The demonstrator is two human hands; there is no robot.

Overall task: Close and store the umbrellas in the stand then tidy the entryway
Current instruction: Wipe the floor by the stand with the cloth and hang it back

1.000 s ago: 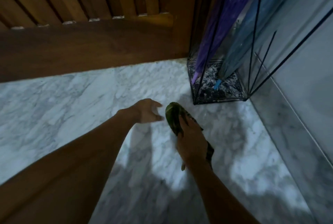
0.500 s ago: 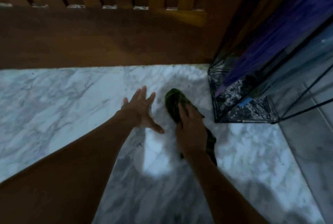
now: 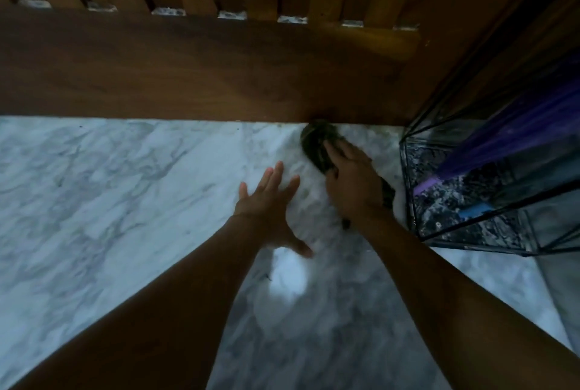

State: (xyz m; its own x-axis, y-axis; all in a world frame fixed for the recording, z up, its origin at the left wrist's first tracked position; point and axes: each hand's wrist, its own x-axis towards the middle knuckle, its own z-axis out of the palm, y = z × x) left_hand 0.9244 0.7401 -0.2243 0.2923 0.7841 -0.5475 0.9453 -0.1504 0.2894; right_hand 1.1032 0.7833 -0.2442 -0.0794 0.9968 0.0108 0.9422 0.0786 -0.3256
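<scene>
A dark green cloth (image 3: 314, 141) lies on the white marble floor (image 3: 94, 185), its far end touching the foot of the wooden door. My right hand (image 3: 351, 182) presses down on it with fingers stretched forward, and the cloth's near end sticks out beside my wrist. My left hand (image 3: 266, 204) rests flat on the floor just left of it, fingers spread, holding nothing. At the right stands the black wire umbrella stand (image 3: 408, 182) with a closed purple umbrella (image 3: 502, 135) and the blue tip of a second umbrella (image 3: 477, 210) inside.
A brown wooden slatted door (image 3: 201, 69) runs across the far side, meeting the floor at a straight edge. The stand sits in the right corner against a pale wall (image 3: 561, 279). A bright light patch (image 3: 288, 276) lies between my arms.
My right hand has pushed the cloth forward across the floor until it meets the door's base. My left hand has opened and gone flat on the marble. The view has moved closer.
</scene>
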